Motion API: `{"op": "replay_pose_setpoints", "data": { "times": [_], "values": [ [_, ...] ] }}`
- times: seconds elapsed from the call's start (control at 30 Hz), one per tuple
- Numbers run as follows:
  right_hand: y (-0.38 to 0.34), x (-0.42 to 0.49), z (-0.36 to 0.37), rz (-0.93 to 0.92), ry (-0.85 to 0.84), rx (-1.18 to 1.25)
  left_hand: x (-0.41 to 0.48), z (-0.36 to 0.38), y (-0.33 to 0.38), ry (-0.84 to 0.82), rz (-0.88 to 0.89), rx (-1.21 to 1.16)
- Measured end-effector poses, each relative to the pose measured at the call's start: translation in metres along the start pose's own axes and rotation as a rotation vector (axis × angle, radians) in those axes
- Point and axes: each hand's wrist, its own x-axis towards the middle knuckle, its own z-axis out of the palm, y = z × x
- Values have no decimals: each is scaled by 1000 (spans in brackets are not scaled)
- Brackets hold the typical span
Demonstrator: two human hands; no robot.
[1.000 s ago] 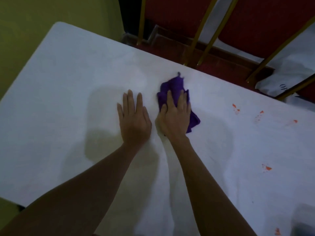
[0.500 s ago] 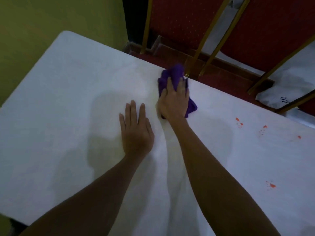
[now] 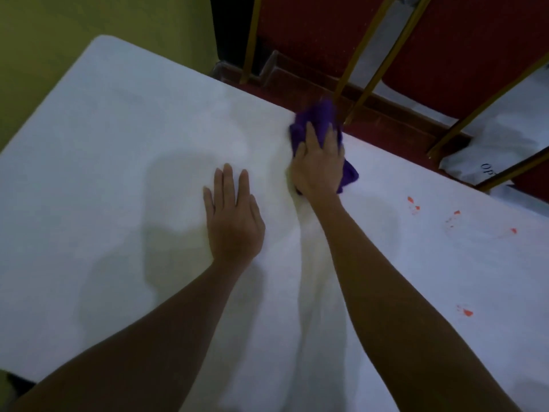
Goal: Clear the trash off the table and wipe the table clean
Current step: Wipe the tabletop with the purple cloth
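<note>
Cloth (image 3: 315, 119), purple and bunched, lies at the far edge of the table (image 3: 118, 144), at 1 o'clock from the left hand (image 3: 233, 223). The right hand (image 3: 319, 166) presses it, fingers close together on top. The left hand lies flat, fingers straight and together. Red stains (image 3: 413, 204) sit at 3 o'clock from the cloth.

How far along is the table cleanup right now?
Done: no trash shows on the visible part of the white table. In hand: the right hand presses the purple cloth at the far edge, and the left hand lies flat. Left: the orange stains on the right side are unwiped.
</note>
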Motion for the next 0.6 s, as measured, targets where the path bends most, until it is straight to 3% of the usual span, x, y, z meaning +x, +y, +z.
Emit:
{"op": "replay_pose_setpoints", "data": {
  "times": [0.13, 0.2, 0.27, 0.37, 0.5, 0.6],
  "values": [
    [-19, -64, 1, -310, -65, 38, -2, 0, -4, -30, 8, 16],
    [1, -113, -10, -354, -85, 79, -2, 0, -3, -42, 7, 17],
    [39, -158, -20, -300, -25, 79, 0, -1, -1, -31, -22, 5],
    [105, -178, -34, -78, 120, 39, 2, -2, 1, -62, -50, -12],
    [95, -164, -26, 290, 208, 92, 5, -2, -2, -102, -64, -4],
    [57, -204, -8, 139, 232, 102, 3, -6, -1, -129, -61, -9]
  ]
}}
